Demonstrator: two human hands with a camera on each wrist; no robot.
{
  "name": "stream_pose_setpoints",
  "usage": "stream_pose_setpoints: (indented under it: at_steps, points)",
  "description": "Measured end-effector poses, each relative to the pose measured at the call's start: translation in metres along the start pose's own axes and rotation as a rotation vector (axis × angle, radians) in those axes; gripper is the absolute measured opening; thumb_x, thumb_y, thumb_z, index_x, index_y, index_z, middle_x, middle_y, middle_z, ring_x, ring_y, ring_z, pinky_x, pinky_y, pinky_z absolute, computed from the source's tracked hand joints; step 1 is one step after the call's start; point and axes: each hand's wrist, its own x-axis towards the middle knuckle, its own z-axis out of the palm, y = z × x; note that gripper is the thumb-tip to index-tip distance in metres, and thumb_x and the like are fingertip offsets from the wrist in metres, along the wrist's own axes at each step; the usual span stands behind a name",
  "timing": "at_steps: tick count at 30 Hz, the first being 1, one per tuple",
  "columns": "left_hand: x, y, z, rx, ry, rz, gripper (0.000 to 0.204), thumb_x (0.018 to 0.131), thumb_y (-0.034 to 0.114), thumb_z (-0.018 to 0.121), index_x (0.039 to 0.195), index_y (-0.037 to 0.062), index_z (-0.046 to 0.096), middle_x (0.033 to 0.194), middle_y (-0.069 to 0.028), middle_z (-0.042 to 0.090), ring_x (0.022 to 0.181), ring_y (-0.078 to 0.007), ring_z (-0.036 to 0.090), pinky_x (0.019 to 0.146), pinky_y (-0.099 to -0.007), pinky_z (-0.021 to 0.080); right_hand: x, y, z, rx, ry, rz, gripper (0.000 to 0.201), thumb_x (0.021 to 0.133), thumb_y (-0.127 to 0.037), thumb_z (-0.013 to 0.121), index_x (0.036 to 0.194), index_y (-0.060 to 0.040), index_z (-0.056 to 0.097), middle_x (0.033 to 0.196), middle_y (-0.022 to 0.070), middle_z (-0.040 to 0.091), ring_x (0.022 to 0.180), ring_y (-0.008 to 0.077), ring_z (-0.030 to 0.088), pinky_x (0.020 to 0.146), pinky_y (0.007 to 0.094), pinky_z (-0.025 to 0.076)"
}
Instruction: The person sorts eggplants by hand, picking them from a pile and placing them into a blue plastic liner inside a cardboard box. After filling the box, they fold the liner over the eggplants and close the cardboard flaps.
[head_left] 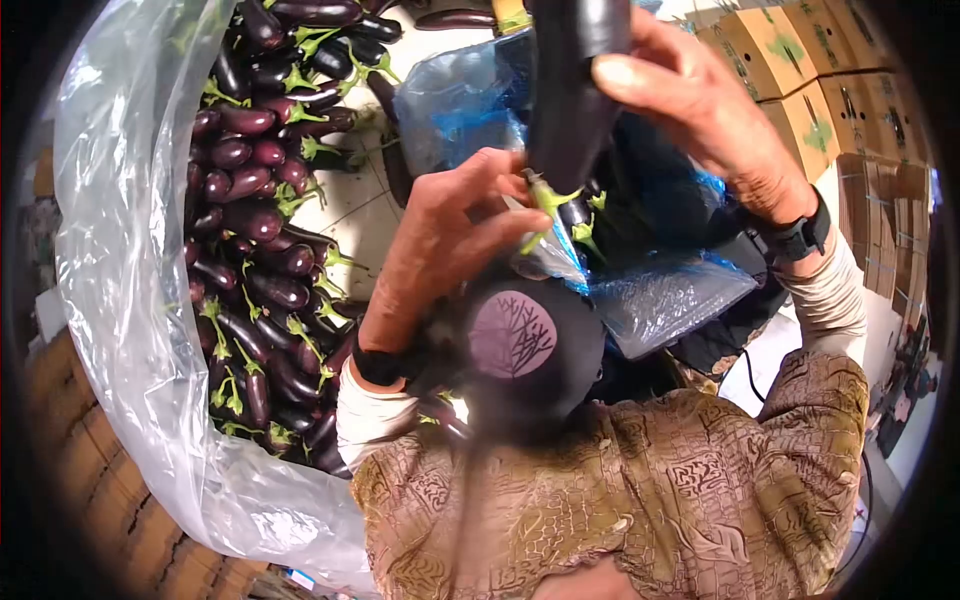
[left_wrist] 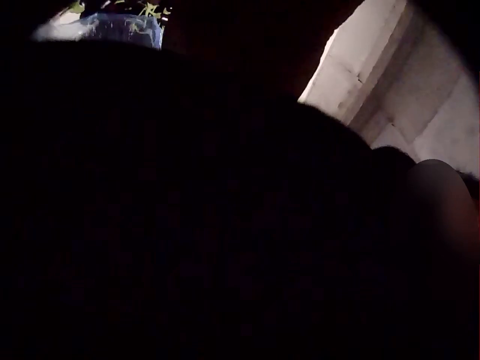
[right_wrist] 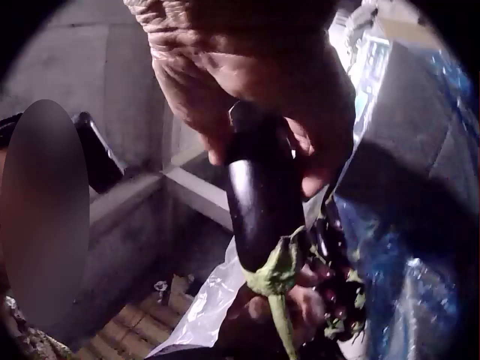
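Upright in the head view, a large dark eggplant (head_left: 575, 90) has its green cap and stem (head_left: 550, 205) pointing down. My right hand (head_left: 705, 110) grips its body from the right side, thumb laid along the skin. At the stem end, my left hand (head_left: 450, 215) holds the eggplant with curled fingers and thumb close about the green cap. In the right wrist view the right hand (right_wrist: 255, 67) grips the eggplant (right_wrist: 262, 202) from above, and the left hand (right_wrist: 307, 307) shows behind the stem. The left wrist view is mostly dark.
Many eggplants (head_left: 250, 180) lie heaped at the left beside a clear plastic sheet (head_left: 120, 220). Blue plastic (head_left: 670, 300) lines a container holding eggplants below the hands. Cardboard boxes (head_left: 800, 120) are stacked at the right. A dark cap (head_left: 560, 390) covers part of the head view.
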Motion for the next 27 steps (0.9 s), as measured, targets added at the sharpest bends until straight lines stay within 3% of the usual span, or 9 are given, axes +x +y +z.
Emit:
stream_pose_setpoints:
  at_steps: [1, 4, 5, 8, 11, 13, 20, 25, 27]
  points:
    - [0.001, -0.001, 0.001, -0.005, -0.006, -0.001, 0.028, 0.084, 0.004, 0.07, 0.11, 0.0017, 0.061, 0.086, -0.0009, 0.066, 0.071, -0.0071, 0.055, 0.066, -0.0225, 0.046, -0.004, -0.032, 0.0, -0.007, 0.024, 0.2, 0.076, 0.081, -0.034, 0.078, 0.142, -0.0071, 0.042, 0.126, 0.0088, 0.059, 0.109, 0.0179, 0.059, 0.093, 0.0325, 0.048]
    - [-0.003, -0.007, -0.003, -0.244, 0.106, -0.167, 0.027, 0.09, 0.011, 0.062, 0.114, -0.001, 0.061, 0.093, -0.0065, 0.068, 0.073, -0.0087, 0.056, 0.068, -0.0226, 0.046, -0.038, -0.022, -0.027, -0.276, 0.239, -0.021, 0.06, 0.084, -0.03, 0.072, 0.131, -0.0009, 0.05, 0.118, 0.0075, 0.061, 0.111, 0.0141, 0.055, 0.098, 0.0311, 0.042]
    - [-0.007, -0.012, -0.004, -0.245, 0.098, -0.17, 0.027, 0.09, 0.011, 0.062, 0.114, -0.001, 0.061, 0.093, -0.0065, 0.068, 0.073, -0.0087, 0.056, 0.068, -0.0226, 0.046, -0.05, -0.032, -0.042, -0.363, 0.286, 0.266, 0.069, 0.078, -0.027, 0.077, 0.134, -0.0003, 0.047, 0.121, 0.0096, 0.059, 0.114, 0.0162, 0.055, 0.101, 0.0322, 0.041]
    - [-0.021, -0.036, -0.01, -0.238, 0.239, -0.221, 0.025, 0.092, 0.011, 0.064, 0.114, 0.0014, 0.061, 0.094, -0.0081, 0.069, 0.077, -0.0096, 0.06, 0.071, -0.0236, 0.05, -0.066, -0.028, -0.029, -0.329, 0.178, 0.053, 0.065, 0.071, -0.003, 0.08, 0.128, -0.0018, 0.05, 0.113, 0.0049, 0.063, 0.104, 0.0158, 0.06, 0.095, 0.034, 0.047]
    - [-0.035, -0.068, -0.014, -0.171, 0.266, -0.255, 0.025, 0.091, 0.012, 0.065, 0.114, 0.0013, 0.062, 0.096, -0.0084, 0.068, 0.077, -0.0093, 0.06, 0.07, -0.0232, 0.05, -0.068, -0.008, -0.038, -0.907, -0.203, 0.023, 0.063, 0.068, 0.001, 0.072, 0.127, -0.0019, 0.05, 0.129, 0.0134, 0.055, 0.123, 0.0298, 0.052, 0.105, 0.04, 0.038]
    - [-0.042, -0.083, -0.008, -0.184, 0.316, -0.272, 0.026, 0.091, 0.013, 0.065, 0.114, 0.0013, 0.062, 0.094, -0.0079, 0.069, 0.075, -0.009, 0.06, 0.069, -0.0231, 0.049, -0.061, 0.019, -0.037, -1.202, -0.372, -0.287, 0.059, 0.061, 0.002, 0.066, 0.119, -0.0045, 0.053, 0.126, 0.0127, 0.054, 0.123, 0.0349, 0.049, 0.102, 0.043, 0.038]
    - [-0.079, -0.147, 0.012, -0.268, 0.442, -0.388, 0.024, 0.091, 0.012, 0.065, 0.113, 0.0012, 0.062, 0.09, -0.0032, 0.067, 0.075, -0.0084, 0.06, 0.068, -0.0219, 0.048, -0.055, 0.116, -0.044, -1.706, -0.644, -0.557, 0.03, 0.081, -0.016, 0.057, 0.111, -0.0138, 0.056, 0.126, 0.0071, 0.054, 0.125, 0.027, 0.046, 0.097, 0.039, 0.04]
    - [-0.114, -0.19, 0.037, -0.341, 0.574, -0.482, 0.025, 0.089, 0.012, 0.067, 0.111, 0.0004, 0.061, 0.084, -0.0015, 0.064, 0.066, -0.0064, 0.055, 0.06, -0.0213, 0.045, -0.061, 0.162, -0.049, -1.468, -0.555, -0.427, 0.039, 0.075, -0.003, 0.06, 0.114, -0.0112, 0.055, 0.137, 0.0129, 0.047, 0.128, 0.0313, 0.044, 0.102, 0.0395, 0.041]
    - [-0.13, -0.194, 0.043, -0.286, 0.586, -0.527, 0.029, 0.087, 0.016, 0.068, 0.11, -0.0004, 0.062, 0.083, -0.0032, 0.065, 0.067, -0.0085, 0.058, 0.06, -0.023, 0.047, -0.06, 0.162, -0.051, -1.462, -0.557, -0.163, 0.053, 0.066, 0.007, 0.063, 0.116, -0.0069, 0.054, 0.135, 0.0171, 0.048, 0.123, 0.0365, 0.046, 0.101, 0.0387, 0.042]
